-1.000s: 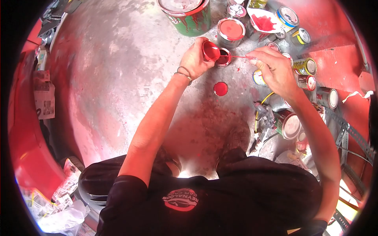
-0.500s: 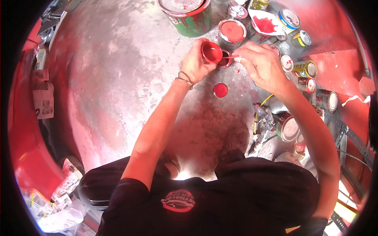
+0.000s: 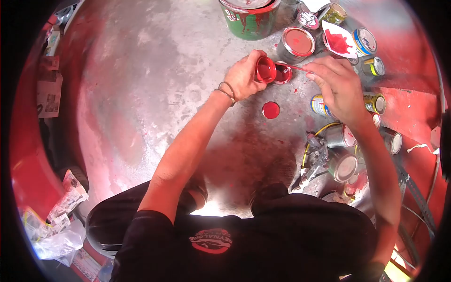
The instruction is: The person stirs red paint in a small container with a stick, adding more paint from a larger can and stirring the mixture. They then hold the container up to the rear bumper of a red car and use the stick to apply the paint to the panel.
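My left hand [image 3: 243, 77] is wrapped round a small cup [image 3: 266, 69] coated red inside, tilted so its mouth faces me. Right beside it on the floor is a small open can [image 3: 283, 74] of dark red paint, which the cup partly overlaps in this view. Between thumb and fingers, my right hand [image 3: 337, 87] pinches a thin red-coated stirring stick [image 3: 299, 67], its far end over the small can near the cup's rim. Closer to me, a round red-coated lid [image 3: 271, 110] lies flat on the floor.
A large green paint bucket [image 3: 250, 21] with red drips stands ahead. A lidded can [image 3: 297, 42] and a white paper with red paint [image 3: 338, 39] sit right of it. Several cans line the right side, near a spray gun [image 3: 317, 149]. Newspaper [image 3: 49, 96] hangs at left.
The view has shifted, so the floor things appear farther right. My right hand has drawn slightly away from the cup, showing more of the stick. The cup's mouth has turned in my left hand.
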Tool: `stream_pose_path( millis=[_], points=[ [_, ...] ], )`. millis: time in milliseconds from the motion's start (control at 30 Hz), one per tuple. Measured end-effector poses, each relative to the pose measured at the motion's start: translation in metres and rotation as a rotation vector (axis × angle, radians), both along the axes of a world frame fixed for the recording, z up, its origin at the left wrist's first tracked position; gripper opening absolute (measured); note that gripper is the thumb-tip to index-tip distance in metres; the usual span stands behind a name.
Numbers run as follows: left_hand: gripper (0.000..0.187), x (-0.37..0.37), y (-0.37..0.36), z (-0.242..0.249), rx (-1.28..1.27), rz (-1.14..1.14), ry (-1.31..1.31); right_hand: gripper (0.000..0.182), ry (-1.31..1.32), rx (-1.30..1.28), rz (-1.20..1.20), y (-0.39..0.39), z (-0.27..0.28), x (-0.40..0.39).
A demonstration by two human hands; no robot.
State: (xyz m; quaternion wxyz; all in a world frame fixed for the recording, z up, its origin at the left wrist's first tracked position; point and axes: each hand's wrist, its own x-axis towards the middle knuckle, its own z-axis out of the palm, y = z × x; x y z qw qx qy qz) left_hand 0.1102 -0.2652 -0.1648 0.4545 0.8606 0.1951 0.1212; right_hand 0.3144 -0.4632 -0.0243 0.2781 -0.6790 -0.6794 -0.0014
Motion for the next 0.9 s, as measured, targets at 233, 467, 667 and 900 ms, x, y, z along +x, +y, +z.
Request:
stream_pose_path(
  millis=[233, 467, 667, 900],
  points=[
    [0.075, 0.01, -0.007, 0.004, 0.034, -0.042, -0.009, 0.019, -0.046, 0.011, -0.002, -0.01, -0.006, -0.004],
    [0.075, 0.008, -0.008, 0.0, -0.039, 0.078, -0.06, 0.019, -0.048, -0.038, -0.001, -0.018, -0.006, -0.007],
    [0.075, -0.023, -0.034, 0.0, -0.108, 0.148, -0.188, 0.015, 0.004, -0.072, -0.02, 0.001, -0.025, 0.0],
    [0.079, -0.053, -0.125, -0.013, -0.467, 0.12, -0.166, 0.015, -0.022, -0.228, 0.071, 0.027, -0.068, 0.002]
  ],
)
